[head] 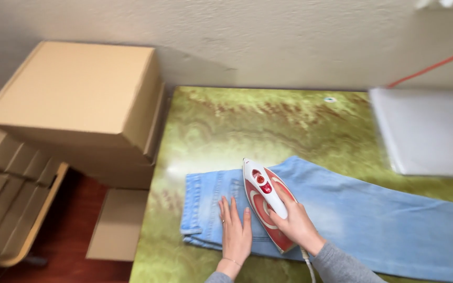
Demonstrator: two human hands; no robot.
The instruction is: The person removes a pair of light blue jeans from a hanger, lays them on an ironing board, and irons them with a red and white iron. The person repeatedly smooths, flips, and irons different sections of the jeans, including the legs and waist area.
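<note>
A pair of light blue jeans (373, 220) lies flat across a green marbled table (247, 120). My right hand (294, 222) grips the handle of a red and white clothes iron (263, 202), which rests on the jeans near their left end, tip pointing away from me. My left hand (234, 230) lies flat, fingers together, on the denim just left of the iron, pressing the cloth down. A white cord (308, 264) trails from the iron's rear toward me.
A stack of brown cardboard boxes (79, 99) stands left of the table, with flattened cardboard (6, 209) lower left. A white flat sheet (428, 131) lies at the table's right. An orange cable (436, 65) runs along the beige wall behind.
</note>
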